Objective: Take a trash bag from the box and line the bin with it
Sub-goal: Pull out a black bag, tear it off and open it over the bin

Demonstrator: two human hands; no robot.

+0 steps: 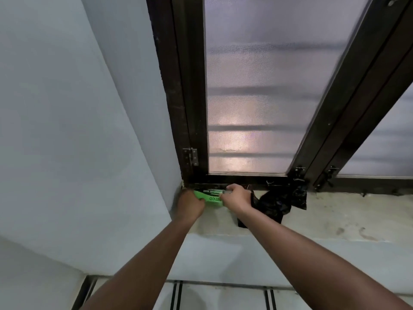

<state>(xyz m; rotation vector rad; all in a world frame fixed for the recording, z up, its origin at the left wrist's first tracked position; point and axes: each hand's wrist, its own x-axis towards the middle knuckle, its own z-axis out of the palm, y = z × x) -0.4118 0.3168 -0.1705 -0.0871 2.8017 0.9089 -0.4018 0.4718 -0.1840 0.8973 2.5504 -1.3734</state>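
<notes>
A green trash bag box (211, 198) with dark lettering lies on the concrete window sill (335, 215), in the corner by the wall. My left hand (190, 203) grips the box's left end. My right hand (238, 195) is closed over the box's right end, its fingers curled at the top edge. A crumpled black trash bag (277, 205) lies on the sill just right of my right hand, partly hidden behind my wrist. No bin is in view.
A dark-framed window (257, 97) with frosted glass rises right behind the box. A pale wall (78, 130) closes in on the left. Window latches (299, 175) stick out at the frame's base. Tiled floor (223, 296) shows below the sill.
</notes>
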